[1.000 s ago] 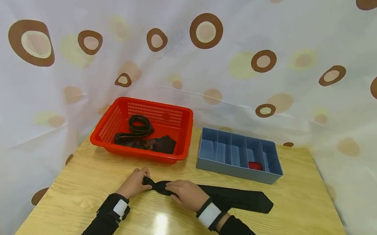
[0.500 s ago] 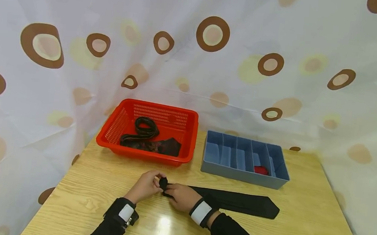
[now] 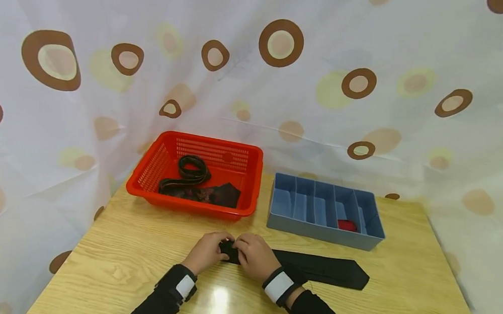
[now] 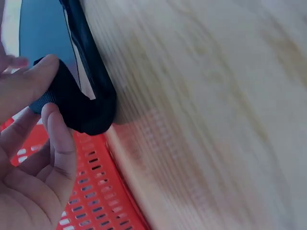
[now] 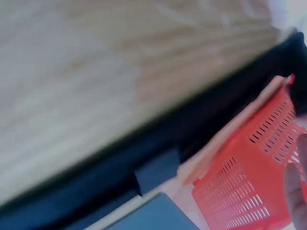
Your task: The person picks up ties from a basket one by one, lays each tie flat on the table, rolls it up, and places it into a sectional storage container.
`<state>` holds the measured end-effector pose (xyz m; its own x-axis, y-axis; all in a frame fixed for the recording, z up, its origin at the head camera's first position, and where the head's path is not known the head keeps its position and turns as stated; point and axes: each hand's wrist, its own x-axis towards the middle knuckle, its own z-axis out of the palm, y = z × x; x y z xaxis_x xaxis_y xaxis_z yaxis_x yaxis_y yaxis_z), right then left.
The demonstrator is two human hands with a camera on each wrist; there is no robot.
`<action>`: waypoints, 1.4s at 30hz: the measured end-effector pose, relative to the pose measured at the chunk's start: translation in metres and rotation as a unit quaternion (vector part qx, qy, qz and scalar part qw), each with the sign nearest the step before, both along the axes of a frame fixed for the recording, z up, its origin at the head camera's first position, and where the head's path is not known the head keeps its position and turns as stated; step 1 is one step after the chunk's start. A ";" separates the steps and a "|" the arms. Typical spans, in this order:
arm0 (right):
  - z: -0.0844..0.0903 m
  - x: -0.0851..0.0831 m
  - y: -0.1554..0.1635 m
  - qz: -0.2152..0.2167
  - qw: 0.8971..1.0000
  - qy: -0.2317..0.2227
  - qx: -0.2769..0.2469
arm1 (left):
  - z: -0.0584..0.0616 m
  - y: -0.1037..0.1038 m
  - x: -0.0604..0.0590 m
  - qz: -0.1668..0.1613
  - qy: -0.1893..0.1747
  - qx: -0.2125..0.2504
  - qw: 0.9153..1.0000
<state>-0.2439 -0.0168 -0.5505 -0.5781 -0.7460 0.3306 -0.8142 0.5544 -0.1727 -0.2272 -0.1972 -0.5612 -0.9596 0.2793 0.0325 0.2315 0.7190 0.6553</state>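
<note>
A black necktie (image 3: 327,270) lies lengthwise along the table, its pointed wide end to the right. My left hand (image 3: 206,251) pinches the turned-over left end between thumb and fingers. In the left wrist view, that folded end of the necktie (image 4: 81,112) curls up between the thumb and fingers of the left hand (image 4: 45,177). Close beside it, my right hand (image 3: 260,259) bends over the necktie, fingertips and thumb holding it near the fold. Only some fingers of the right hand (image 5: 295,191) show at the right edge of the blurred right wrist view.
Behind the hands stands a red basket (image 3: 192,208) with a dark coiled necktie (image 3: 193,169) and a dark patterned necktie (image 3: 202,194) inside. To its right is a blue-grey divided box (image 3: 317,229) holding a red item (image 3: 347,225). A patterned curtain hangs behind the table (image 3: 141,257).
The necktie's narrower left part has been turned over and gathered to the right. My left hand has moved right, close to the right hand. The fold, upright half a second ago, now lies lower.
</note>
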 end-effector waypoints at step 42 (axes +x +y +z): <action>-0.008 0.004 0.042 -0.007 0.993 0.000 0.116 | 0.008 0.043 -0.001 -0.028 -0.010 0.043 0.999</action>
<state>-0.2401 0.0249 -0.5583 -0.5894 -0.7938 0.1501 -0.8057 0.5911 -0.0383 -0.2280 -0.1547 -0.5528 -0.9435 0.3290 0.0403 0.2560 0.6461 0.7190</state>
